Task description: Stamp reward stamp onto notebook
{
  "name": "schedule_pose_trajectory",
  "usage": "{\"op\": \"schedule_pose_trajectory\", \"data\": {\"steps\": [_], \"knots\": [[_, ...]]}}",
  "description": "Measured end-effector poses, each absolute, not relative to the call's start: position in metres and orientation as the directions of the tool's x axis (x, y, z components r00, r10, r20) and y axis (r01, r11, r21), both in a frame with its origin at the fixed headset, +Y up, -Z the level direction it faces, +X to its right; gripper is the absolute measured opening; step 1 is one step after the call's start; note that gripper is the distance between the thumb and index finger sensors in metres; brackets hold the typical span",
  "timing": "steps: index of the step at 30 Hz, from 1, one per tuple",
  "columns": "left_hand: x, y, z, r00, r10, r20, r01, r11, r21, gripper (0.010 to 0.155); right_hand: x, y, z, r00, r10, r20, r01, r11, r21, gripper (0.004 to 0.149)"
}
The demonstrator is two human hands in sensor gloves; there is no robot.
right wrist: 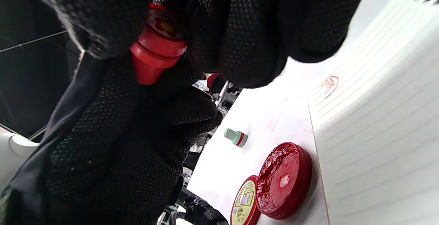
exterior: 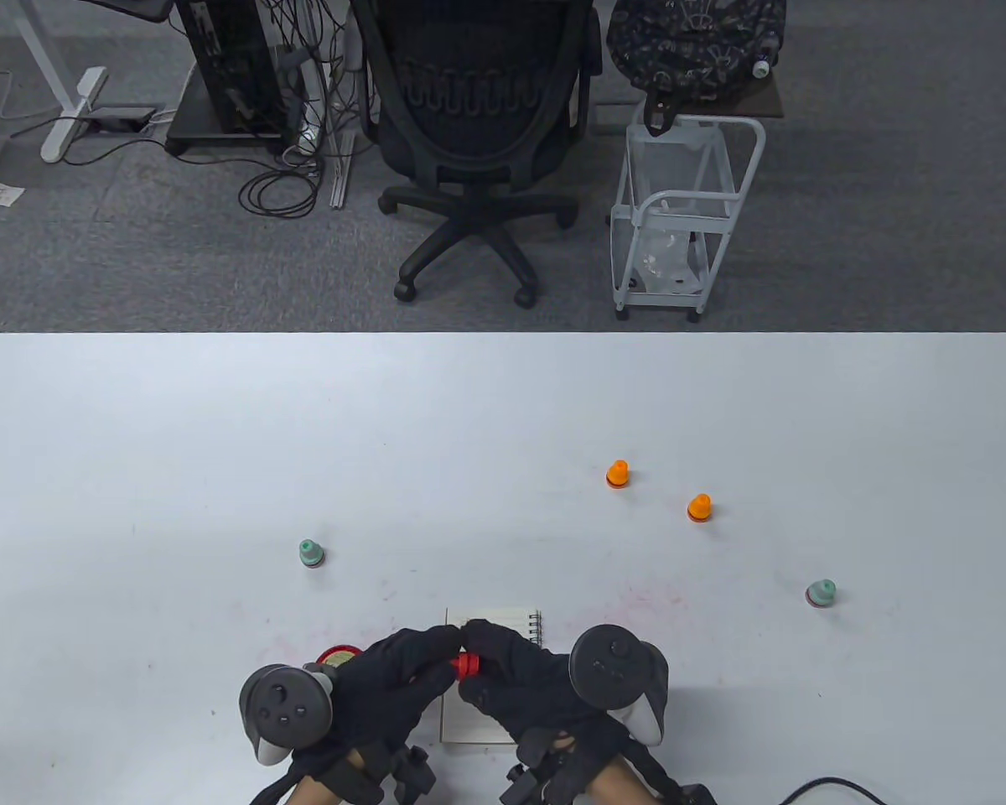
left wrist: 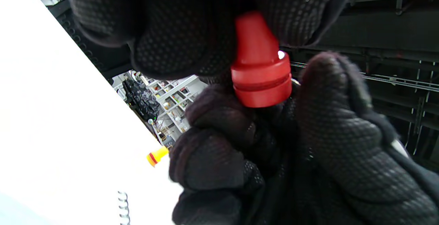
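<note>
Red stamp [exterior: 467,666] up off page, pinched between both hands: left hand [exterior: 390,679] grips narrow handle, right hand [exterior: 524,679] clamps wide base. Notebook [exterior: 503,625] flat on counter [exterior: 503,436] beneath, one red imprint [right wrist: 329,85] on page, open ink pad [right wrist: 283,178] beside it.

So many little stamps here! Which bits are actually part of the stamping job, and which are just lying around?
In use:
red stamp, held by both the left hand and the right hand
notebook
open ink pad and its lid

Lying about:
two orange stamps
two green stamps
</note>
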State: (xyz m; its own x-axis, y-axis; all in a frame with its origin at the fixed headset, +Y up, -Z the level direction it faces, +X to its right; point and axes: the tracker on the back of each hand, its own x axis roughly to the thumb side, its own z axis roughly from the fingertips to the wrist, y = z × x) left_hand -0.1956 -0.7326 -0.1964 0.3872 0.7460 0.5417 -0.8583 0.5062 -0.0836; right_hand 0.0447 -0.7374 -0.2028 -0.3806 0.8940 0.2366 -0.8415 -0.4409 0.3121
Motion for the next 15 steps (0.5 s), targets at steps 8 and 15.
{"op": "schedule_pose_trajectory", "data": {"steps": [8,15], "knots": [[-0.221,-0.712,-0.204,0.585,0.55,0.596,-0.697,0.717,0.022,0.047,0.074,-0.728,-0.205,-0.529,0.792,0.304,-0.776,-0.597,0.206,0.067],[-0.271,-0.691,-0.225,0.76,0.313,0.57,-0.449,0.887,0.112,0.047,0.107,-0.719,-0.211,-0.655,0.698,0.29,-0.711,-0.699,0.077,0.067]]}}
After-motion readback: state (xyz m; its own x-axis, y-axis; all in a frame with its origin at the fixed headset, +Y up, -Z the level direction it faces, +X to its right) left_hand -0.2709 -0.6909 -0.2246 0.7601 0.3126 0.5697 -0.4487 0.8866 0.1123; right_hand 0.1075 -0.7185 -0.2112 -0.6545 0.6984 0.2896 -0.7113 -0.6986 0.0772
